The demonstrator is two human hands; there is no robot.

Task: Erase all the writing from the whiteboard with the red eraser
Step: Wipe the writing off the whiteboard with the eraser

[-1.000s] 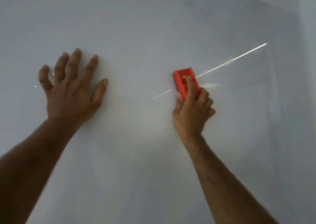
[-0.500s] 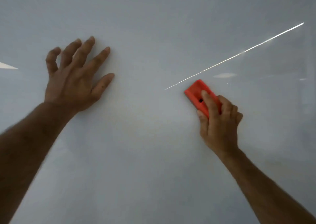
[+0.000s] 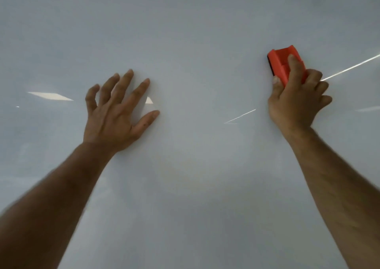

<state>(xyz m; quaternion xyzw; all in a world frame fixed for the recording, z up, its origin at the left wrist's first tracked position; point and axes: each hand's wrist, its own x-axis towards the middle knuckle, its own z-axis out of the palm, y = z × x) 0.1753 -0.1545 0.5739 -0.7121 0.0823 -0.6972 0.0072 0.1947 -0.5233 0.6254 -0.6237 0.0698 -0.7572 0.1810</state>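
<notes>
The whiteboard (image 3: 195,32) fills the whole view, a pale grey-white surface with no writing that I can make out. My right hand (image 3: 294,104) grips the red eraser (image 3: 282,63) at the upper right and presses its dark felt side against the board. The eraser tilts up and to the left, with my fingers wrapped over its lower end. My left hand (image 3: 115,116) lies flat on the board at centre left, fingers spread and holding nothing.
Bright reflections lie on the glossy board: a thin diagonal streak (image 3: 240,116) running up to the right edge and a wedge of light (image 3: 49,96) at the left. No board edge or frame is in view.
My right hand has carried the eraser up and to the right and turned it more upright. The view has shifted, so my left hand sits lower and nearer the centre.
</notes>
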